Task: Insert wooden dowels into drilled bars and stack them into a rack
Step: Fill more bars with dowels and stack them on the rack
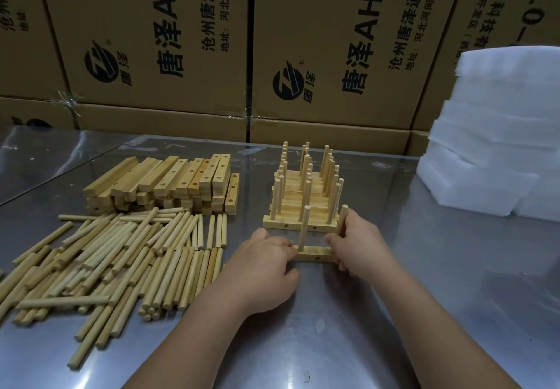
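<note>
Steel worktop (424, 297): left grip (266, 264) holds drilled bar (315, 254), right grip (360, 243) clasps dowel (343, 219) upright at its end; likely pressing home next.

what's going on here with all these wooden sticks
A person is assembling peg bars on a shiny metal table. The left hand grips one end of a short pale drilled wooden bar, which has one upright round dowel in it. The right hand holds a second dowel upright at the bar's other end. Just behind stands the stack of finished dowelled bars. Loose dowels and blank drilled bars lie to the left.
</note>
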